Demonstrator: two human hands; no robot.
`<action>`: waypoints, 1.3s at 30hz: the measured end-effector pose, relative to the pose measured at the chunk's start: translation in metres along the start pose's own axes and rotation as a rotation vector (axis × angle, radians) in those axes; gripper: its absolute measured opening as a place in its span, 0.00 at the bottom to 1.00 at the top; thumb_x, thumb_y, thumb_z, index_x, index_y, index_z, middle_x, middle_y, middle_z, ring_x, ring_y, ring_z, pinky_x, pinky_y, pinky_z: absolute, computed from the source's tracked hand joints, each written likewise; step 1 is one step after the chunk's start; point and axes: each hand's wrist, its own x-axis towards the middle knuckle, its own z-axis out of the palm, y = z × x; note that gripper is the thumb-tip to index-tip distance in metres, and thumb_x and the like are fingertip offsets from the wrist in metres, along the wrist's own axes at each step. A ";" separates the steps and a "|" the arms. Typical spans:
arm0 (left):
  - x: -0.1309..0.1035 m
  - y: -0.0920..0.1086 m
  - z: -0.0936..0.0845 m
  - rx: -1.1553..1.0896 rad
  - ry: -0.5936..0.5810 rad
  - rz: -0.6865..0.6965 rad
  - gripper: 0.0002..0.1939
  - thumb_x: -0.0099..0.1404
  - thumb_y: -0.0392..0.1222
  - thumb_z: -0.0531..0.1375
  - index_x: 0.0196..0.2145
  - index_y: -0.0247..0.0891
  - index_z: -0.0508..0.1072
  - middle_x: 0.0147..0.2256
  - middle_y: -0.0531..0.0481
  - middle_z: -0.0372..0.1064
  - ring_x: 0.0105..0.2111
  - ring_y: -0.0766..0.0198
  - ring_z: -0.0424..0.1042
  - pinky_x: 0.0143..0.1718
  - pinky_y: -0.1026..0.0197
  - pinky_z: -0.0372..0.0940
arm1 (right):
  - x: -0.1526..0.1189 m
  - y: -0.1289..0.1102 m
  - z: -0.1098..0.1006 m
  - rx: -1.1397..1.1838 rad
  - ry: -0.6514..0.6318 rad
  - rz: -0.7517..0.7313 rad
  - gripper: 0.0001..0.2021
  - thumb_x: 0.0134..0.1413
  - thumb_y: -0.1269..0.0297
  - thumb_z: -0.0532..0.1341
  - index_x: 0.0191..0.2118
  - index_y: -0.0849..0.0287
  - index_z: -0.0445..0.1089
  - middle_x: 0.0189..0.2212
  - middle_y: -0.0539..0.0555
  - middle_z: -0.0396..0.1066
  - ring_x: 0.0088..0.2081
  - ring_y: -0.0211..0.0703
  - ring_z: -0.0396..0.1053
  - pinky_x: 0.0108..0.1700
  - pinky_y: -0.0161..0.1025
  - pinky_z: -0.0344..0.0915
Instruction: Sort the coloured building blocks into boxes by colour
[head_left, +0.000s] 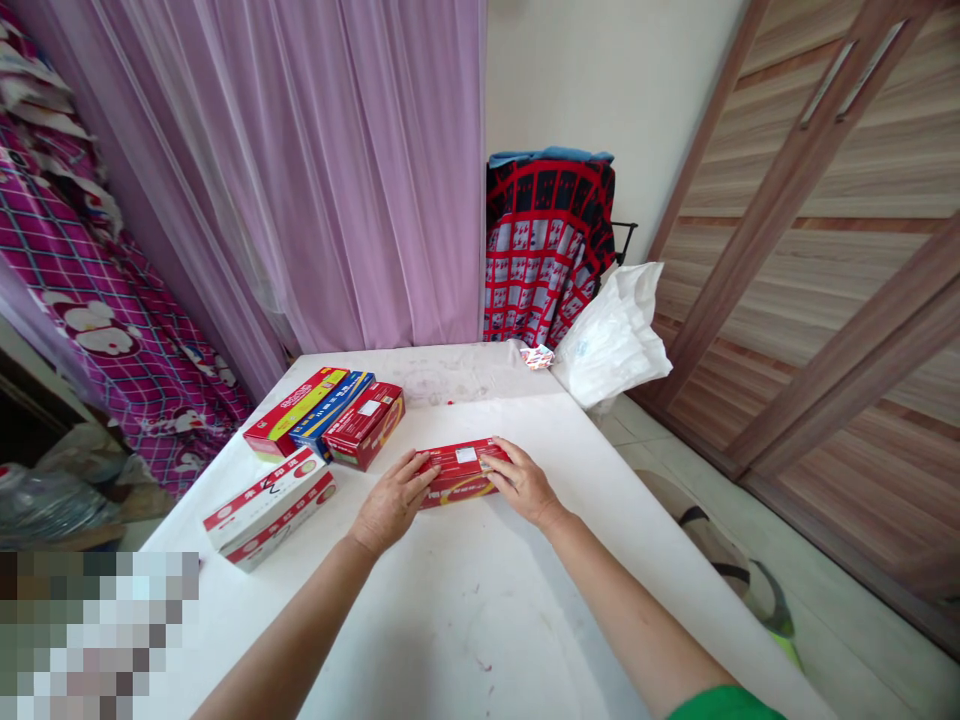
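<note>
A red carton [459, 474] with a small white label on top and yellow markings on its front lies on the white table [450, 620]. My left hand [396, 498] grips its left end, fingers over the top edge. At the opposite end, my right hand [525, 484] is wrapped round the corner. To the left stand more cartons: a dark red one [364, 425], a blue one [331, 412] and a red and yellow one [295, 412], side by side. Nearer to me is a white and red carton [271, 508] with black marks.
A white plastic bag [615, 340] hangs at the table's far right corner, beside a small crumpled packet [538, 357]. Purple curtains [360, 180] close off the far side. A wooden wardrobe [817, 250] stands to the right. A clear plastic bottle [45, 505] is low on the left.
</note>
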 end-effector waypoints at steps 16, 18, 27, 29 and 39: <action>-0.019 0.005 -0.012 0.046 0.271 -0.120 0.31 0.57 0.41 0.63 0.59 0.45 0.65 0.66 0.40 0.46 0.65 0.45 0.48 0.63 0.43 0.49 | 0.036 -0.006 -0.023 -0.264 -0.350 0.072 0.36 0.41 0.59 0.66 0.61 0.50 0.61 0.54 0.56 0.63 0.52 0.50 0.66 0.55 0.44 0.62; -0.036 -0.006 -0.041 0.257 0.336 -0.191 0.33 0.57 0.44 0.63 0.60 0.45 0.63 0.67 0.39 0.46 0.66 0.43 0.45 0.63 0.40 0.45 | 0.028 -0.001 -0.028 -0.327 -0.247 0.128 0.33 0.44 0.57 0.64 0.60 0.50 0.62 0.52 0.56 0.64 0.52 0.50 0.66 0.54 0.43 0.62; -0.113 -0.064 -0.152 0.604 0.078 -0.822 0.45 0.53 0.57 0.60 0.64 0.36 0.54 0.58 0.30 0.61 0.56 0.39 0.62 0.55 0.42 0.56 | 0.014 0.020 -0.045 -0.669 0.186 0.508 0.32 0.51 0.47 0.56 0.60 0.57 0.60 0.46 0.65 0.64 0.45 0.61 0.67 0.42 0.52 0.65; -0.114 -0.064 -0.152 0.585 0.073 -0.802 0.43 0.53 0.56 0.59 0.63 0.35 0.57 0.53 0.33 0.65 0.52 0.44 0.66 0.52 0.49 0.60 | 0.014 0.021 -0.043 -0.651 0.248 0.533 0.33 0.50 0.46 0.57 0.60 0.58 0.59 0.47 0.65 0.64 0.47 0.62 0.65 0.43 0.53 0.65; -0.111 -0.007 -0.105 0.392 0.139 -0.734 0.42 0.54 0.59 0.59 0.62 0.38 0.59 0.49 0.39 0.66 0.48 0.50 0.69 0.49 0.53 0.63 | -0.021 0.042 -0.014 -0.268 0.592 0.317 0.47 0.41 0.40 0.61 0.63 0.67 0.53 0.55 0.71 0.60 0.57 0.65 0.58 0.53 0.56 0.61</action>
